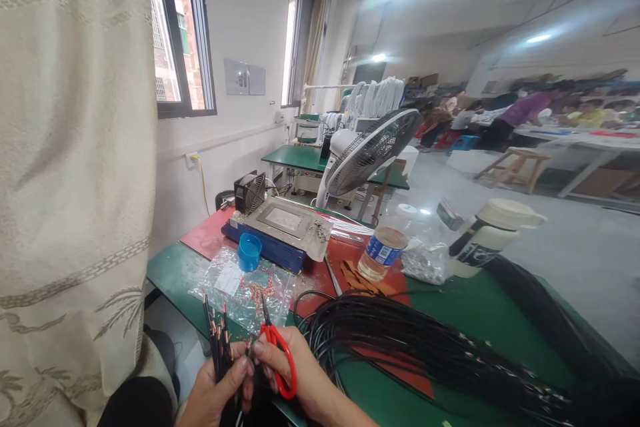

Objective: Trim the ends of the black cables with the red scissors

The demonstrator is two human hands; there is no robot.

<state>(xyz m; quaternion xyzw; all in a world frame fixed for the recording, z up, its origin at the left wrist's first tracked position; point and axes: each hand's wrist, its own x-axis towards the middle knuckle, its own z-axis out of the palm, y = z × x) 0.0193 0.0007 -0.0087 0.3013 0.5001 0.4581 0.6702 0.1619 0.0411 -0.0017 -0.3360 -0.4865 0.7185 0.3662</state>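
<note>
My left hand [220,387] is closed around a bunch of black cables [216,343] whose stripped ends, with reddish and pale wires, point upward. Red-handled scissors [283,359] rest in my right hand [287,353], blades pointing up and away. The fingertips of both hands meet at a cable end, where the right thumb and fingers pinch thin wires. In front of the hands lies a clear plastic bag [227,293] strewn with small red and copper-coloured scraps. To the right, a large bundle of black cables [380,327] stretches across the table.
A blue solder-pot-like machine [270,247] with a small fan [250,192] stands behind a blue cup [249,252]. A bottle of liquid [383,253], a clear bag [425,260] and a jug [480,240] stand right of it. A curtain [75,180] hangs left; people work far right.
</note>
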